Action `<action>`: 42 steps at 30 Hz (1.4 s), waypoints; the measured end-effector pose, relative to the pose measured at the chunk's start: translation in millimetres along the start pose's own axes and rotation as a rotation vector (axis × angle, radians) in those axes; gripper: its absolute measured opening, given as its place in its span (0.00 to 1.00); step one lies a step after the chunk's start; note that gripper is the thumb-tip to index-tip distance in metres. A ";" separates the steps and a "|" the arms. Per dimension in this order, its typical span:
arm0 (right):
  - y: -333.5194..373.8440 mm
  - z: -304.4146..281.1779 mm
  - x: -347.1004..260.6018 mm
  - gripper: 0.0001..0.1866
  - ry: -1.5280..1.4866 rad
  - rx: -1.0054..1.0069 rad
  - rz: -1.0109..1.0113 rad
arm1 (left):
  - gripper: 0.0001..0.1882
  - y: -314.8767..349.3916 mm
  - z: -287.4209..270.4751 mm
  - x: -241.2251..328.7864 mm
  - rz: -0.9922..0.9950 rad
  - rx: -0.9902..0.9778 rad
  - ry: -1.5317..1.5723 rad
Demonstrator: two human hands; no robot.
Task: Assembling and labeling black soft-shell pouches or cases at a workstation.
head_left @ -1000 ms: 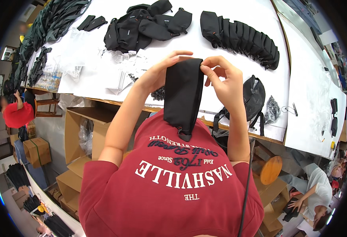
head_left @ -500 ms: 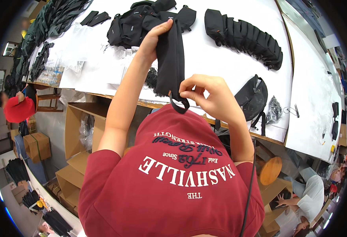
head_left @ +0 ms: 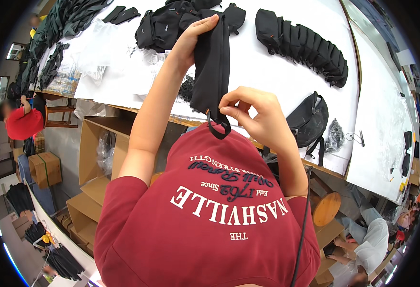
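A long black zippered fabric pouch (head_left: 211,71) hangs upright in front of me. My left hand (head_left: 195,40) is closed around its upper end, with the thumb on top. At the pouch's lower edge, my right hand (head_left: 255,112) is closed in a pinch, thumb and forefinger meeting by the zipper's end. Whether those fingertips hold the cloth or a thread there is too small to tell. A black strap loop (head_left: 219,131) dangles just below them, over my red shirt. A small orange tag (head_left: 208,112) shows beside the loop.
Across the white table (head_left: 286,100) lie black bags (head_left: 162,26), a row of black pouches (head_left: 305,45), a black waist bag (head_left: 308,119) and scissors (head_left: 361,137). Cardboard boxes (head_left: 100,143) stand below its edge. Co-workers sit at left (head_left: 24,122) and lower right (head_left: 370,246).
The view has shifted slightly, so the table's contents appear a little to the right and higher. Both hands keep nearly the same hold on the pouch.
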State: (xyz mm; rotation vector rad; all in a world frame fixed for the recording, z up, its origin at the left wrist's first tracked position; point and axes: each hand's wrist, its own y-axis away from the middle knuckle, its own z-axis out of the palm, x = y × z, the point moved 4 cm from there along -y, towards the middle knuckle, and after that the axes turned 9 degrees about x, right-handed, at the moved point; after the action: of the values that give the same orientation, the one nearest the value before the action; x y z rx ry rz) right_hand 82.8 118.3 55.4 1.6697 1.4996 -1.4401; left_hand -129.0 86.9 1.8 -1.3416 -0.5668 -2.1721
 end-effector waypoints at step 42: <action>14.7 -1.6 40.4 0.20 -0.094 0.364 0.090 | 0.29 99.6 36.6 -50.3 -0.031 0.030 -0.079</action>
State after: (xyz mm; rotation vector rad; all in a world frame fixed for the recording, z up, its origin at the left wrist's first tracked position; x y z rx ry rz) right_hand 90.8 132.3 15.5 1.8180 1.1461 -1.7948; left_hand -22.8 41.8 -20.5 -1.4167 -0.6529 -2.1340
